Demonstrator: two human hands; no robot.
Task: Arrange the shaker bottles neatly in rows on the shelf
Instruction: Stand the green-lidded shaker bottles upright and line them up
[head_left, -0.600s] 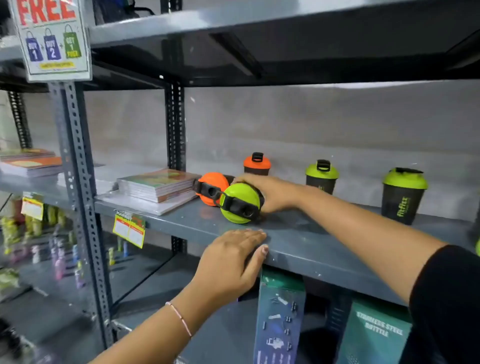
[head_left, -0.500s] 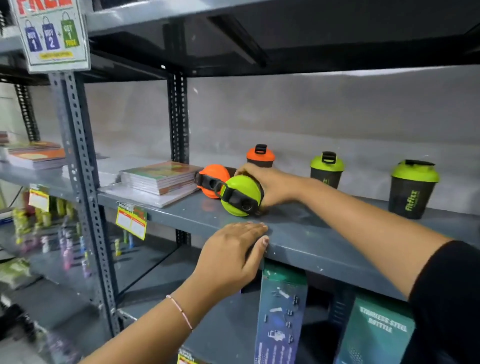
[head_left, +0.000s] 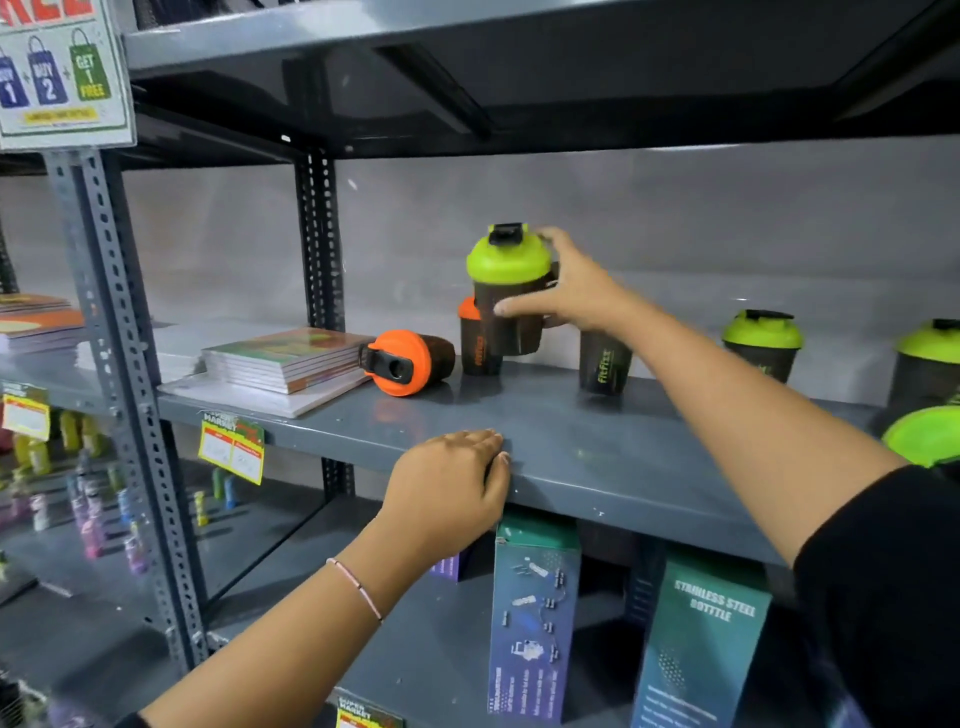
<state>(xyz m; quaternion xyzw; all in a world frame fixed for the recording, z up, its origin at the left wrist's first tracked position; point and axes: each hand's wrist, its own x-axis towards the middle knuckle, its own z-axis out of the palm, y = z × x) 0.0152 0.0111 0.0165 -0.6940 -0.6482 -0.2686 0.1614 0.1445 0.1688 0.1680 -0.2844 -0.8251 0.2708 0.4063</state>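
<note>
A green-lidded shaker bottle hangs upright above the grey shelf. An orange-lidded bottle lies on its side there (cap facing forward), just beside an upright orange one. Three green-lidded bottles stand along the back.

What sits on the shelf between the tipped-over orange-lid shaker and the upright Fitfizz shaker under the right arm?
In the head view, one upright orange-lid shaker stands there, partly hidden by the green-lid shaker held by the right hand.
</note>
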